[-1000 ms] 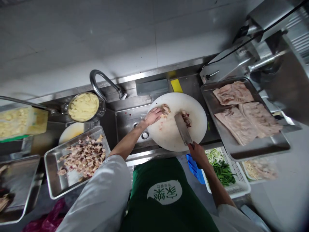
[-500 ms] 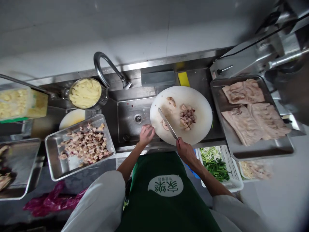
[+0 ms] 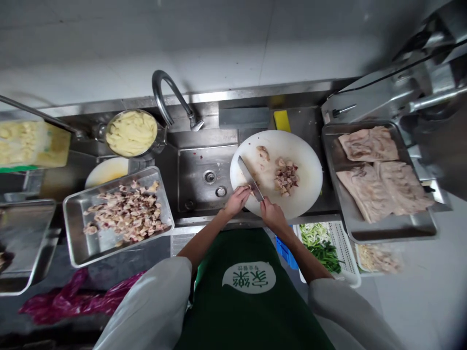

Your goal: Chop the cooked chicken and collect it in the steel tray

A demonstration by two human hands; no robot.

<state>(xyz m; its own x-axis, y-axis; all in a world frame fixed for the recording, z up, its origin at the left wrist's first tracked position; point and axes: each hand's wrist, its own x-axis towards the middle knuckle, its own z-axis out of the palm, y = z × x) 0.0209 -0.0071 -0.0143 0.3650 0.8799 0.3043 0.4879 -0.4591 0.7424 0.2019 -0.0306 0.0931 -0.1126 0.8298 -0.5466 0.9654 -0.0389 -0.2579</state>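
Observation:
A round white cutting board (image 3: 302,194) lies over the right side of the sink. My right hand (image 3: 272,215) grips the handle of a cleaver (image 3: 249,178) whose blade slants up to the left across the board. My left hand (image 3: 237,199) rests at the board's near left edge, fingers curled against the blade's side, touching a small bit of meat. A pile of chopped meat (image 3: 286,176) sits mid-board, and a single piece (image 3: 262,152) lies farther back.
A steel tray of chopped meat (image 3: 120,214) sits left of the sink (image 3: 199,167). A tray with three meat slabs (image 3: 379,180) is at the right. A pot of yellow strips (image 3: 131,132) stands by the faucet (image 3: 171,99). A basket of greens (image 3: 323,243) sits below the counter.
My left hand left the meat at the board's back, dropped to the near edge, then moved up beside the blade. The cleaver swung from pointing at the pile to slanting left.

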